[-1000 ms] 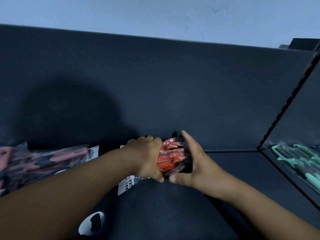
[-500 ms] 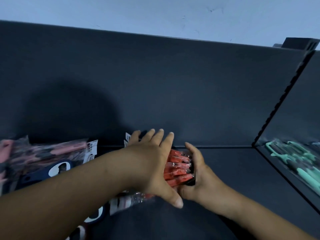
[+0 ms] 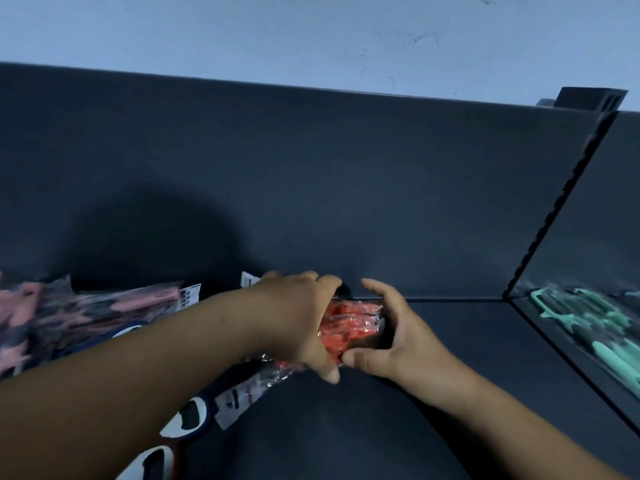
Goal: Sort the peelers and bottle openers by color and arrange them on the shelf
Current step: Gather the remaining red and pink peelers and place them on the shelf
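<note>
A dark matte grey shelf back panel (image 3: 311,185) is rising just beyond my fingers (image 3: 381,292), and a pale blue-grey painted wall (image 3: 277,29) is showing above it. The dark shelf board (image 3: 478,323) is stretching out beneath them. A notched black upright (image 3: 554,216) is dividing the bays off to their right, and a broad soft shadow (image 3: 156,237) is lying on the panel to their left.

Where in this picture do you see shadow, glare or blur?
Head view: a shadow darkens the grey shelf back panel at left; glare glints on the clear wrap of the orange-red plastic peelers; the pink packaged utensils at left and mint-green plastic peelers at right are blurred.
</note>
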The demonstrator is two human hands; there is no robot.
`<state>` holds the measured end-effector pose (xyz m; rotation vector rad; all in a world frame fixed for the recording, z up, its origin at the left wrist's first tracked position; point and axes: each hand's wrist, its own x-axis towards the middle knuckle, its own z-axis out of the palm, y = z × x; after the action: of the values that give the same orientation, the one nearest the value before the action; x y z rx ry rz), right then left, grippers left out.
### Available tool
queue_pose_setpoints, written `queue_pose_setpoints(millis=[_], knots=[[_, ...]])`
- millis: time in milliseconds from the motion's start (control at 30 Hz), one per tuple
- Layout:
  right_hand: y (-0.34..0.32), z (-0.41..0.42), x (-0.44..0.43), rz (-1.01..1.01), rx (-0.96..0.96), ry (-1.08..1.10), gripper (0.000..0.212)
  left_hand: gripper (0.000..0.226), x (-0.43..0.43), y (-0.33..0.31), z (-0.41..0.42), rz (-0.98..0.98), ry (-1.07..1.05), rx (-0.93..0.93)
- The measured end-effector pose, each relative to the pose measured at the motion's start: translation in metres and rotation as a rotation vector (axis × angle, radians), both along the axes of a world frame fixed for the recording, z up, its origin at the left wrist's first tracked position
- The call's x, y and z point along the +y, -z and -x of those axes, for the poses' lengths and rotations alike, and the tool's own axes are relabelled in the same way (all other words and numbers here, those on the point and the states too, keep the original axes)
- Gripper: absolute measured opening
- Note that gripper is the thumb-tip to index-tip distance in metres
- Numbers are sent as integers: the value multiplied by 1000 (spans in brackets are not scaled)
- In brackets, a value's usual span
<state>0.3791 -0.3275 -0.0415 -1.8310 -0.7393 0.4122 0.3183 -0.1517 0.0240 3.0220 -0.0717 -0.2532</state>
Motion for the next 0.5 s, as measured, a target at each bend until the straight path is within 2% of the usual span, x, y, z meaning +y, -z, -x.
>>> queue_pose_setpoints(millis=[100, 200, 300, 367, 433, 500], knots=[[10, 1, 3, 168, -19, -8, 118, 129, 3, 10, 1, -129, -24, 120], [15, 1, 8, 343, -107, -3, 122, 140, 3, 22, 1, -164, -64, 210], [14, 0, 11, 420, -143, -20, 126, 142, 0, 26, -3, -170, -44, 195], [13, 2, 13, 307, -137, -3, 122, 131, -3, 25, -5, -141, 0, 105], [12, 2, 12, 125, -57, 26, 110, 108, -4, 19, -6, -65, 26, 2], [9, 1, 8, 38, 7, 49, 100, 90, -3, 9, -6, -9, 26, -21]])
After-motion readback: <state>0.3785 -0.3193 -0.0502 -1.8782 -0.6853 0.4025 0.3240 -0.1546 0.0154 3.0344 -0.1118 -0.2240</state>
